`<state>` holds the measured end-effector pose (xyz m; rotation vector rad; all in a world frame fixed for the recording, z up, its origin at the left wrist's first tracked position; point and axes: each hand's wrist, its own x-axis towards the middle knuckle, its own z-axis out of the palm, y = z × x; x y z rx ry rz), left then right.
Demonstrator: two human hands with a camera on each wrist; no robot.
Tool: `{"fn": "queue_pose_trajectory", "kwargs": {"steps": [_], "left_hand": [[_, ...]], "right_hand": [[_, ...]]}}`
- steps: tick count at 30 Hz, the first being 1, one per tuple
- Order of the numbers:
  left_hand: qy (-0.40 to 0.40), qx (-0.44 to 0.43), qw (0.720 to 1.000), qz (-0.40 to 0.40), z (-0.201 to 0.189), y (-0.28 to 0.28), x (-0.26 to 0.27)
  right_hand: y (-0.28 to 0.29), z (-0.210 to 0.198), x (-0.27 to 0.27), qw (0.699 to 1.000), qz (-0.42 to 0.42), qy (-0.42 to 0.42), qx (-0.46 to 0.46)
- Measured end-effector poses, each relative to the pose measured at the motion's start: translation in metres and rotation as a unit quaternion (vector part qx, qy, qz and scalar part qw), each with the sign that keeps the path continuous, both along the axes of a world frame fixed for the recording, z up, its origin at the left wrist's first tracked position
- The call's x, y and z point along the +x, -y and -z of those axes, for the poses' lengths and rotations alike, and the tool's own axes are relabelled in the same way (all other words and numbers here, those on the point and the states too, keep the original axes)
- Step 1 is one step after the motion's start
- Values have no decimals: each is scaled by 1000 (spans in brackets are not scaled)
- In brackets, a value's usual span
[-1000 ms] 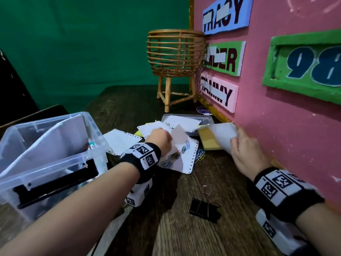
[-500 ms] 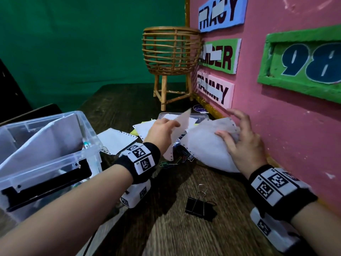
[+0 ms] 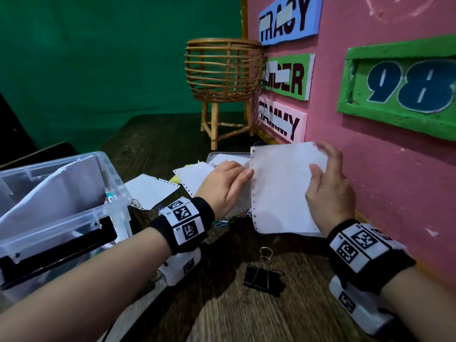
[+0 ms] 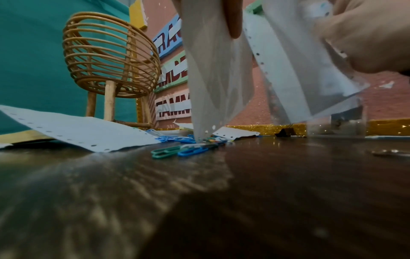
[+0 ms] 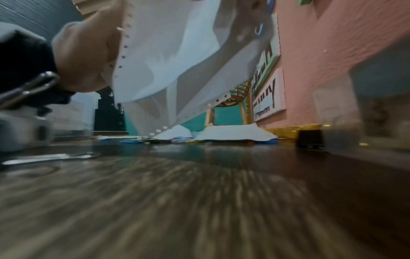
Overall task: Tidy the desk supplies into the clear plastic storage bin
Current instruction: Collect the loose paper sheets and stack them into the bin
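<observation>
Both hands are lifting paper off the desk: right hand [image 3: 329, 191] pinching a perforated sheet [image 3: 283, 188], left hand [image 3: 222, 186] gripping another sheet, mostly hidden behind it. Clear bin [image 3: 108, 213] is sitting left, its front cut off.

Bin [image 3: 108, 213] left of papers [image 3: 153, 191]

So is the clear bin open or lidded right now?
Open. The clear bin shows no lid across its rim, and white paper and pens stick up inside.
</observation>
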<state>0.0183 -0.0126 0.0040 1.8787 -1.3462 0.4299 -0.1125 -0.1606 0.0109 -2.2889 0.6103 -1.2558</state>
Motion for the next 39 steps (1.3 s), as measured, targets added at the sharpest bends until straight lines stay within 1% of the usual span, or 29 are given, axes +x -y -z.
{"fn": "queue_pose_trajectory", "kwargs": {"steps": [2, 6, 10, 13, 15, 17, 18, 21, 24, 26, 29, 32, 35, 37, 39], "left_hand": [[-5, 4, 1000, 2, -1, 0, -1], [50, 20, 998, -32, 7, 6, 6], [48, 25, 996, -77, 6, 5, 9], [24, 8, 992, -127, 3, 4, 9], [-10, -2, 990, -142, 0, 3, 7], [-30, -2, 992, -123, -2, 2, 4], [-32, -5, 993, -111, -2, 1, 3], [-31, -32, 993, -106, -2, 1, 4], [4, -73, 993, -95, 0, 2, 7], [25, -86, 993, -79, 1, 2, 9], [24, -81, 995, -47, 2, 3, 9], [16, -92, 996, -15, 1, 4, 8], [14, -94, 995, -6, 3, 6, 10], [11, -85, 996, -6, 5, 7, 11], [5, -82, 997, -2, 5, 8, 10]], "right_hand": [[1, -1, 0, 1000, 12, -13, 23], [-2, -1, 0, 999, 18, -25, 24], [-1, -1, 1, 999, 28, -26, 33], [3, 1, 2, 997, 38, -40, 52], [5, 2, 1, 994, 42, -87, 57], [6, 4, 0, 989, 37, -134, 40], [7, 4, 0, 989, 28, -140, 38], [13, 7, 4, 990, 24, -129, 54], [15, 8, 6, 988, 39, -133, 67], [13, 5, 4, 988, 41, -137, 53], [8, -1, 1, 988, 46, -141, 32], [3, -1, 0, 996, -5, -84, 35], [0, 3, 1, 996, -77, -37, 5], [-2, 4, 0, 994, -112, -20, -3], [-6, 0, -1, 990, -136, -22, 21]]}}
